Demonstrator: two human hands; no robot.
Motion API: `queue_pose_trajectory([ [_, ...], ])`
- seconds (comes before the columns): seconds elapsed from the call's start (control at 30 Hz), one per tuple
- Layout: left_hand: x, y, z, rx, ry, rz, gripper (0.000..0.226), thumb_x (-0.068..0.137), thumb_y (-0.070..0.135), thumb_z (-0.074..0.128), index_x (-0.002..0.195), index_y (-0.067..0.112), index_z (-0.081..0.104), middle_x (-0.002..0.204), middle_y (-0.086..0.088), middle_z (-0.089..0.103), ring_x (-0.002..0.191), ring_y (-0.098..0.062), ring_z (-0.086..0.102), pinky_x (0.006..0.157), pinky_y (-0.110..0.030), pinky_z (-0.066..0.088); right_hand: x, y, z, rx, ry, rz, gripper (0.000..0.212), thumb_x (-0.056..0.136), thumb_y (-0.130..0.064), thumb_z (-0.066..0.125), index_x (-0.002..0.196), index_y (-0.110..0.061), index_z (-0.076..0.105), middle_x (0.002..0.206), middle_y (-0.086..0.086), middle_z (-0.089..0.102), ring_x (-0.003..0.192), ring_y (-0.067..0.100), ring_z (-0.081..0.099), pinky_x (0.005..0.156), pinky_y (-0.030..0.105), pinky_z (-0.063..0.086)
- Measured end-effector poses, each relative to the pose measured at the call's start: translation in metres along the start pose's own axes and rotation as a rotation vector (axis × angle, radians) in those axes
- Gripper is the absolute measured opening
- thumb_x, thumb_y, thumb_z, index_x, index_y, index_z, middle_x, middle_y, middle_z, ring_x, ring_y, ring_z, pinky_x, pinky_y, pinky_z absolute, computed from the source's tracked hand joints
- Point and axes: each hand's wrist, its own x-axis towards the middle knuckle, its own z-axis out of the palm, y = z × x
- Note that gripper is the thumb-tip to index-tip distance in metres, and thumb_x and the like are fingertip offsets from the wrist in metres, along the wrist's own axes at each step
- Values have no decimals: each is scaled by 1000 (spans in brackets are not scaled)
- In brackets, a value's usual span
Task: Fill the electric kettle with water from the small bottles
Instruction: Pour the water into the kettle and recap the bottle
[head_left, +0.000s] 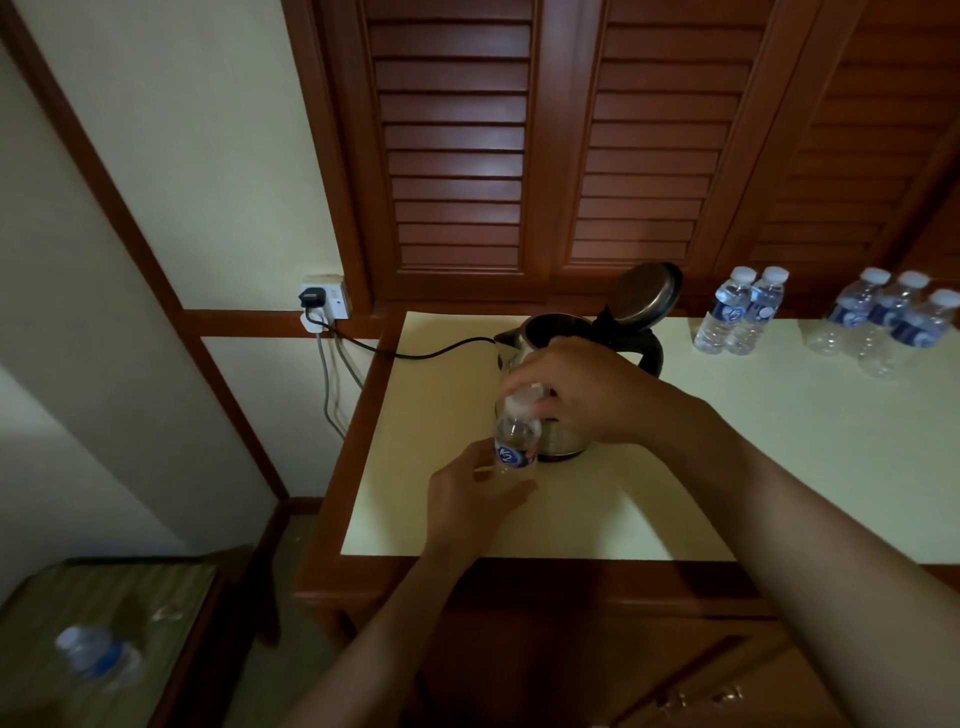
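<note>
**Bottle in hand, cap on: no pour under way**

The electric kettle (563, 436) stands on the pale counter (779, 441) with its lid (644, 293) swung up and back toward 1 o'clock, so the mouth is open and ready. Its cord (415, 353) runs off toward 9 o'clock to a wall socket (324, 299). The inside of the kettle is dark, and how much water it holds, if any, cannot be told.

Just at 7 o'clock of the kettle, the person holds one small bottle (515, 441) upright. The left hand (467, 499) wraps its fingers round the lower body of the bottle, from below. The right hand (587, 395) reaches over from 3 o'clock, and its fingertips are curled round the white cap (521, 402), pinching it. The cap sits on the neck, so this looks like the unscrewing step, with the pour itself not yet begun.

More supply waits at 2 to 3 o'clock of the kettle: a pair of bottles (737, 312) standing close together, and farther out a group of three bottles (883, 327), all capped. Whether any of them is full or empty is too blurred to judge. Another bottle (98, 657) lies on its side on a low side table (156, 587) at 8 o'clock, well apart from the counter; its contents cannot be made out.

Judged from this, the filling is at most partly done: the cap must come off, the bottle must be tipped over the open mouth, and likely several bottles remain.
</note>
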Motion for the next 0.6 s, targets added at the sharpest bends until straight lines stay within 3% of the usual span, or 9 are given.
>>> queue_pose_trajectory([
  [0.1,-1,2,0,-2,-3,6,58,69,38,90,122,32,66,102,22,69,93,12,61,73,-2,46,-4,-8,-6,-35,14,-8,19,90,-36,67,98,-20,66,91,-11,55,83,7,51,68,31,41],
  [0.23,-1,2,0,-23,-9,6,58,70,40,90,123,33,65,104,22,70,95,10,62,79,-10,49,-2,-16,-4,-220,35,17,28,95,-46,55,77,-26,49,76,-11,46,68,8,45,56,28,31],
  [0.37,0,0,0,-43,-14,7,56,69,41,90,120,34,67,105,21,73,96,7,64,82,-15,53,3,-19,12,-375,98,72,43,97,-55,38,94,-17,59,82,-4,56,69,14,50,56,33,43],
  [0.43,0,0,0,-37,-11,13,57,69,42,90,120,34,68,105,21,73,96,6,65,83,-16,53,2,-18,14,-355,70,135,49,96,-61,40,101,-17,59,76,-3,50,69,17,51,54,31,39],
  [0.5,0,0,-1,-39,-8,16,55,68,43,90,117,37,67,102,23,72,95,8,65,81,-12,51,-3,-19,7,-294,32,154,52,93,-67,44,114,-20,56,84,-5,50,76,17,52,58,31,38],
  [0.6,1,2,-1,-41,-17,9,55,68,45,90,117,39,66,99,26,71,94,11,64,77,-7,49,-10,-20,-2,-70,27,80,35,95,-50,55,113,-20,58,94,-12,52,87,14,57,67,32,45],
])
